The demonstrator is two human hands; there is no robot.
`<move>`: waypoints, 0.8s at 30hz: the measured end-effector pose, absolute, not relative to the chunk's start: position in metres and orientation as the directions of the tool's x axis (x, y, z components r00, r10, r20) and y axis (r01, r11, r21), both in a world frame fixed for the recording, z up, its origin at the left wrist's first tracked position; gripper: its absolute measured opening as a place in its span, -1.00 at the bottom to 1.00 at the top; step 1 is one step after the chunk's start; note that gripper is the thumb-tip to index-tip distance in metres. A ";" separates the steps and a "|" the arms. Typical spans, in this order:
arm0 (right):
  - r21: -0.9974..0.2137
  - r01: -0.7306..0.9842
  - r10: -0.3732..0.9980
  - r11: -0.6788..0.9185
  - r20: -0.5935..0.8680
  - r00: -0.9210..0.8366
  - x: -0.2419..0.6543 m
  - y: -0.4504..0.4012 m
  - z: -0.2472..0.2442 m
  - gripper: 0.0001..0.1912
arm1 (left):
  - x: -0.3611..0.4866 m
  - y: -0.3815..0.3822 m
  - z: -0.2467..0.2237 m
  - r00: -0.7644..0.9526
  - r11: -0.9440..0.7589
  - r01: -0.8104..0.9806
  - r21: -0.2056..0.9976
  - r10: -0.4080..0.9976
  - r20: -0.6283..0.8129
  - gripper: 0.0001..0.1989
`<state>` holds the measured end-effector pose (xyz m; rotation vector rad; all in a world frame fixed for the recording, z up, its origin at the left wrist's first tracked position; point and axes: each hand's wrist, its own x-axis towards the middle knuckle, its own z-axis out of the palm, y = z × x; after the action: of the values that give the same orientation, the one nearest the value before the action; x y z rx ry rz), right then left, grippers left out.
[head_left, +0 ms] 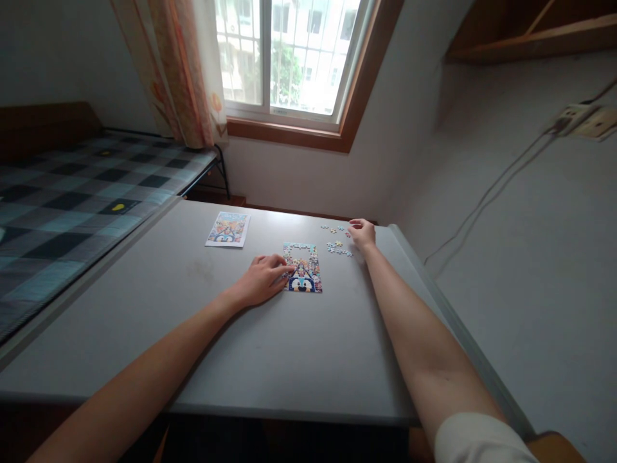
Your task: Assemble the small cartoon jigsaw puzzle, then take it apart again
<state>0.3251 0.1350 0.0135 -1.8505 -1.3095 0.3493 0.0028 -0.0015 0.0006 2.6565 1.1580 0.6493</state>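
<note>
A partly assembled jigsaw puzzle (303, 285) lies flat on the grey table, with a blue cartoon face along its bottom and a gap in its upper part. My left hand (263, 279) rests at its left edge, fingers loosely spread and the tips touching the puzzle. To the right, my right hand (362, 234) is at the loose puzzle pieces (339, 244), its thumb and fingers drawn together in a pinch. Whatever is between those fingertips is too small to make out. Several pieces lie scattered just left of that hand.
A printed picture sheet (227, 230) lies on the table (270, 360) left of the puzzle. A bed with a checked cover (96, 177) stands at the left. Beyond the table are a window (289, 58) and curtain (178, 71); a wall with a cable (482, 199) is right.
</note>
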 end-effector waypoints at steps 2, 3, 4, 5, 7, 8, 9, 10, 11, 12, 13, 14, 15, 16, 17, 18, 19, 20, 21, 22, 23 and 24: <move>-0.708 0.687 0.878 -0.166 0.211 0.430 0.322 0.135 0.016 -0.76 | 0.003 -0.002 0.001 0.605 -0.685 0.654 0.323 0.729 0.320 -0.66; -0.679 0.703 0.877 -0.210 0.186 0.442 0.321 0.135 0.017 -0.77 | 0.002 -0.002 0.001 0.606 -0.685 0.654 0.321 0.728 0.320 -0.66; -0.645 0.718 0.878 -0.262 0.149 0.455 0.321 0.135 0.017 -0.78 | 0.002 -0.002 0.001 0.607 -0.685 0.655 0.319 0.728 0.318 -0.66; -0.608 0.731 0.879 -0.311 0.109 0.465 0.321 0.134 0.017 -0.77 | 0.002 -0.002 0.001 0.608 -0.685 0.656 0.316 0.728 0.317 -0.66; -0.535 0.756 0.877 -0.378 0.056 0.478 0.322 0.132 0.016 -0.75 | 0.003 -0.002 0.002 0.607 -0.684 0.659 0.313 0.729 0.315 -0.66; -0.508 0.768 0.875 -0.391 0.053 0.481 0.322 0.130 0.015 -0.75 | 0.003 -0.002 0.002 0.607 -0.684 0.660 0.313 0.730 0.315 -0.66; -0.489 0.779 0.874 -0.393 0.065 0.481 0.322 0.129 0.014 -0.76 | 0.003 -0.002 0.002 0.607 -0.684 0.659 0.312 0.729 0.315 -0.66; -0.478 0.788 0.873 -0.387 0.083 0.480 0.322 0.128 0.012 -0.77 | 0.003 -0.002 0.002 0.608 -0.684 0.659 0.313 0.729 0.314 -0.66; -0.476 0.793 0.873 -0.381 0.098 0.478 0.321 0.127 0.012 -0.79 | 0.003 -0.002 0.003 0.608 -0.684 0.659 0.313 0.729 0.313 -0.66; -0.481 0.792 0.872 -0.376 0.104 0.478 0.321 0.127 0.011 -0.81 | 0.003 -0.002 0.003 0.608 -0.684 0.659 0.313 0.729 0.313 -0.66; -0.494 0.784 0.871 -0.375 0.102 0.480 0.321 0.127 0.010 -0.84 | 0.003 -0.002 0.003 0.608 -0.684 0.659 0.314 0.730 0.314 -0.66; -0.515 0.770 0.869 -0.377 0.093 0.487 0.321 0.127 0.009 -0.86 | 0.003 -0.002 0.003 0.607 -0.684 0.659 0.315 0.730 0.315 -0.66; -0.540 0.751 0.865 -0.381 0.079 0.495 0.322 0.128 0.009 -0.88 | 0.003 -0.002 0.003 0.606 -0.683 0.658 0.316 0.730 0.317 -0.66; -0.566 0.729 0.862 -0.385 0.062 0.504 0.323 0.129 0.009 -0.89 | 0.003 -0.002 0.002 0.605 -0.684 0.657 0.319 0.730 0.319 -0.66; -0.592 0.706 0.859 -0.388 0.046 0.510 0.324 0.130 0.008 -0.90 | 0.003 -0.002 0.002 0.604 -0.684 0.655 0.322 0.729 0.321 -0.66; -0.617 0.686 0.857 -0.387 0.034 0.514 0.325 0.131 0.008 -0.90 | 0.003 -0.002 0.002 0.603 -0.684 0.653 0.325 0.730 0.323 -0.66; -0.642 0.664 0.854 -0.383 0.027 0.519 0.327 0.132 0.007 -0.90 | 0.004 -0.002 0.002 0.602 -0.683 0.652 0.329 0.730 0.324 -0.66; -0.669 0.641 0.850 -0.376 0.027 0.526 0.328 0.132 0.007 -0.89 | 0.004 -0.002 0.001 0.601 -0.683 0.651 0.332 0.731 0.324 -0.66; -0.701 0.615 0.843 -0.362 0.036 0.537 0.328 0.132 0.007 -0.89 | 0.004 -0.002 0.001 0.599 -0.682 0.651 0.335 0.731 0.325 -0.66; -0.739 0.584 0.837 -0.337 0.049 0.546 0.327 0.132 0.006 -0.87 | 0.004 -0.002 0.001 0.599 -0.682 0.650 0.335 0.731 0.326 -0.66; -0.779 0.551 0.835 -0.300 0.065 0.546 0.325 0.131 0.006 -0.85 | 0.004 -0.002 0.001 0.598 -0.682 0.650 0.335 0.731 0.327 -0.66; -0.819 0.517 0.841 -0.248 0.083 0.534 0.321 0.129 0.006 -0.83 | 0.004 -0.002 0.001 0.599 -0.683 0.650 0.334 0.730 0.329 -0.66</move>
<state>0.3214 0.1294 0.0065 -1.9175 -1.1091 0.4783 0.0042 -0.0018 0.0014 2.6448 1.1534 0.6663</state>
